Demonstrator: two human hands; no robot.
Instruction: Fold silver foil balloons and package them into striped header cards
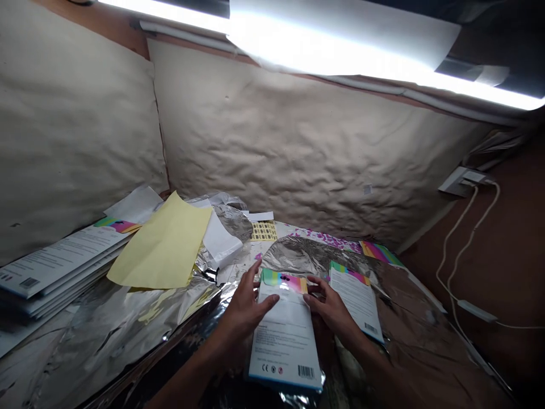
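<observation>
A white printed package (284, 341) with a rainbow-coloured top flap lies in front of me, its barcode toward my body. My left hand (248, 301) is at its upper left edge, fingers spread and the thumb resting on its face. At the upper right edge is my right hand (327, 304), its fingers curled and its thumb on the package's border. Both hands touch the package near the flap. A second, similar package (355, 298) lies just to the right, partly behind my right hand and forearm.
Several similar packages (63, 261) are stacked at the left. Yellow paper (164, 244) and white paper (221, 238) lie beside them on silvery film. Behind is a sheet of small yellow labels (264, 230). A rainbow item (380, 252) lies at the back right; cables (449, 244) hang on the right.
</observation>
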